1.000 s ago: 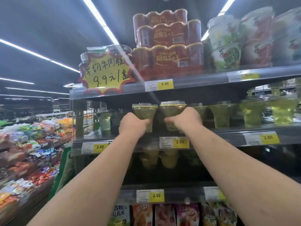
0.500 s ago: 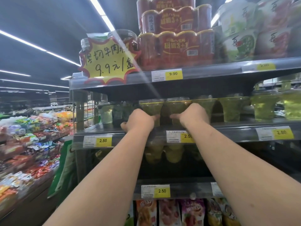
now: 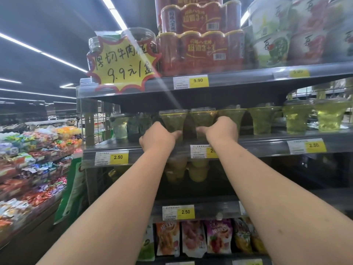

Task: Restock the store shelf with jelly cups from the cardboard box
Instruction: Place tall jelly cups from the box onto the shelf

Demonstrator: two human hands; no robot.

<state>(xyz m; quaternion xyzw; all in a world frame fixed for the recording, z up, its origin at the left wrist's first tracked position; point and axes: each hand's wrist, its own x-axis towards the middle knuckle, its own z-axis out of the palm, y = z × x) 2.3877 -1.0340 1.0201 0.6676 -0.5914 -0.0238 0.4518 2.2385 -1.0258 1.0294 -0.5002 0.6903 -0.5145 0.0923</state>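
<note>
Left jelly cup (image 3: 172, 121) and right jelly cup (image 3: 203, 119) seem to stand upright, side by side, on the middle shelf (image 3: 267, 145) — their bases are hidden. The left hand (image 3: 158, 138) clasps the first one low, the right hand (image 3: 221, 130) the second. Each cup rises at 12 o'clock from its hand, long axis vertical. Letting go, I think, needs a straight pull toward 6 o'clock.

The left forearm (image 3: 118, 197) and right forearm (image 3: 267, 188) are bare from the wrist down to the lower edge of view. The left hand (image 3: 158, 138) and right hand (image 3: 222, 130) are bare too. A few small specks (image 3: 279, 230) dot the right forearm.
</note>
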